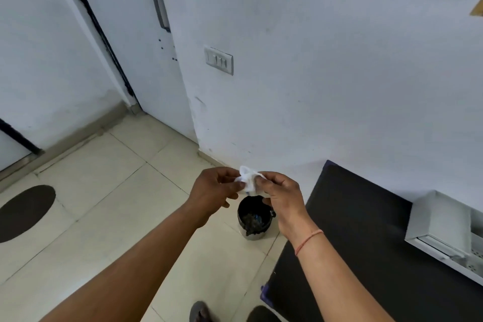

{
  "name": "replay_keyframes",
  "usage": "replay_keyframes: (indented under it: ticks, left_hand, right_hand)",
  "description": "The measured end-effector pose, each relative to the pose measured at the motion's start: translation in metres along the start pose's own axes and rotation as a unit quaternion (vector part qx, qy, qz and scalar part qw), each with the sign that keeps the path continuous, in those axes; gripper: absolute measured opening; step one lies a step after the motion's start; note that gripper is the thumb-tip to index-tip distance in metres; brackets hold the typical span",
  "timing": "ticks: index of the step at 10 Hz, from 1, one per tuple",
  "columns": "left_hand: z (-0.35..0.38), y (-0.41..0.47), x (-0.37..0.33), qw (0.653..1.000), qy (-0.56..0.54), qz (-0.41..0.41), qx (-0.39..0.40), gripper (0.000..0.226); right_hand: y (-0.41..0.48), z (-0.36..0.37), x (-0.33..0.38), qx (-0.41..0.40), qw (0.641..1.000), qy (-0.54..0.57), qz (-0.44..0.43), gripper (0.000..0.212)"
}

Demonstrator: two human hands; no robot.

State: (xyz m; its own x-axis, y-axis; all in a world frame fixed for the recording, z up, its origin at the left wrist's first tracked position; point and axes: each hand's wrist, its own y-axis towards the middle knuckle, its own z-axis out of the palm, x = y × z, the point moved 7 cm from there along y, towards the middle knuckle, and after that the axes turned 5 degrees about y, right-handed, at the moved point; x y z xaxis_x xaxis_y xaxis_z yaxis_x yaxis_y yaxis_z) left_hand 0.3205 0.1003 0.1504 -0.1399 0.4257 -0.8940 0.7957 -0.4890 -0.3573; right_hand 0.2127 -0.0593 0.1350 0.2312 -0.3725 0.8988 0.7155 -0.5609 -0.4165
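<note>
A small crumpled white tissue point(247, 180) is held between both hands at mid-frame. My left hand point(213, 192) pinches its left side with thumb and fingers. My right hand point(281, 196) pinches its right side; a thin orange thread circles that wrist. Directly below the hands, a small round waste bin point(254, 218) with a black liner stands on the floor, dark rubbish inside it.
A black countertop point(366, 243) runs along the right, with a white metal box point(444, 222) on it. A white wall with a switch plate point(219, 60) is ahead, and a white door with a handle point(161, 9) to its left. Beige floor tiles carry a dark oval mat point(24, 212).
</note>
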Motion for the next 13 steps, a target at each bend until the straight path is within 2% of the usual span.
replay_keyframes:
  ticks: [1,2,4,5,7,9,10,11,12,13]
  left_hand:
    - [-0.010,0.025,0.003,1.000,0.008,-0.004,0.001,0.011]
    - [-0.005,0.062,0.007,0.999,0.025,-0.020,0.019,0.010]
    - [0.035,0.140,0.022,0.987,0.102,-0.030,0.123,0.013]
    - [0.035,0.173,0.030,0.987,0.110,-0.047,0.108,0.013]
    - [0.039,0.256,0.073,0.977,0.130,-0.112,0.127,0.011]
    - [0.069,0.337,0.169,0.957,0.152,-0.178,0.174,0.005]
    - [0.100,0.383,0.250,0.933,0.154,-0.234,0.225,0.004]
    - [0.116,0.411,0.296,0.921,0.162,-0.255,0.244,0.009]
    - [0.128,0.441,0.344,0.906,0.196,-0.268,0.264,0.022]
    - [0.134,0.452,0.361,0.899,0.220,-0.266,0.270,0.029]
  right_hand:
    - [0.011,0.012,-0.004,0.017,0.998,0.049,0.027,0.015]
    - [0.037,0.007,-0.011,-0.019,0.996,0.080,0.041,0.020]
    - [0.098,-0.030,-0.051,-0.186,0.973,0.113,0.075,0.009]
    - [0.122,-0.038,-0.069,-0.225,0.961,0.123,0.098,0.010]
    - [0.180,-0.050,-0.127,-0.301,0.935,0.093,0.159,0.017]
    - [0.248,-0.047,-0.227,-0.360,0.897,0.101,0.237,0.026]
    - [0.294,-0.045,-0.308,-0.401,0.859,0.157,0.275,0.026]
    - [0.320,-0.042,-0.349,-0.412,0.848,0.175,0.286,0.022]
    - [0.348,-0.032,-0.381,-0.380,0.849,0.208,0.302,0.020]
    - [0.362,-0.030,-0.402,-0.368,0.840,0.242,0.316,0.037]
